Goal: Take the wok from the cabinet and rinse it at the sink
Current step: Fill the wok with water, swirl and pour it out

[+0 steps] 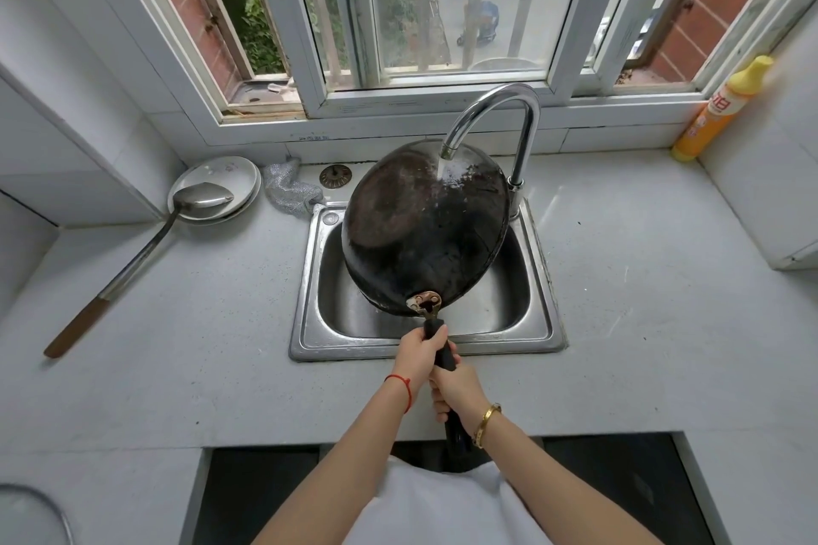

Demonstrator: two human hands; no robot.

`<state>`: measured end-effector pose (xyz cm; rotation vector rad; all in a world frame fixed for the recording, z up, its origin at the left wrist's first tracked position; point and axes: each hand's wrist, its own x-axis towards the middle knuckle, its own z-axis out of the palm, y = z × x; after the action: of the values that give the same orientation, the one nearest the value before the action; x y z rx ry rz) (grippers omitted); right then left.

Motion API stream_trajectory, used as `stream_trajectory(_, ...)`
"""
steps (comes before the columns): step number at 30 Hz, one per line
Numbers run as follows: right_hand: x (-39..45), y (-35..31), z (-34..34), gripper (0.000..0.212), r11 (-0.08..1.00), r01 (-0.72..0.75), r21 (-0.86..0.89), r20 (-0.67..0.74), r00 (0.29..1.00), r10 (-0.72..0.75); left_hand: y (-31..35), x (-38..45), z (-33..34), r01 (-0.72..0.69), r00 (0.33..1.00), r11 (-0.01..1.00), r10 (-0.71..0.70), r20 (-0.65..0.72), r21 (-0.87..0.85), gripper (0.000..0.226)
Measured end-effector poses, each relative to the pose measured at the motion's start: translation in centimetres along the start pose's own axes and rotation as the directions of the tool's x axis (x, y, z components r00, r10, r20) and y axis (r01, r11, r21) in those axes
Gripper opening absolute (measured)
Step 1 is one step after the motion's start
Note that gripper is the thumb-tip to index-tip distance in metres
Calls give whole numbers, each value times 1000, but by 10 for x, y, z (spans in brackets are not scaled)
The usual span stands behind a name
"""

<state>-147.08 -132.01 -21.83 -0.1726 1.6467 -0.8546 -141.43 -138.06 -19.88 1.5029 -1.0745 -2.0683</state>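
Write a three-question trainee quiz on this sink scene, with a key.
1. True or false: both hands grip the wok handle.
2. Which side of the wok does the water from the faucet strike? A) the inside B) the blackened underside
3. Fill in: the ladle rests its bowl on a stack of ____.

Key
1. True: left hand nearer the wok, right hand behind it.
2. B
3. plates
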Motion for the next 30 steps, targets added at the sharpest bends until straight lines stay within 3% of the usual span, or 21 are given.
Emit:
stream_trajectory(6,4,3,4,19,1000,26,-6,-5,1000,-26,0,-3,-3,-10,1000,999,11,14,-48,17)
stream_trajectory(23,12,8,4,24,997,55,-54,-64,996,-59,-2,-5,-7,-3,999,996,7,51,-84,17)
stream_trajectory(30,9,7,2,20,999,25,-24,-21,999,-26,-3,-4,-4,11,999,994,-6,40,-112,17)
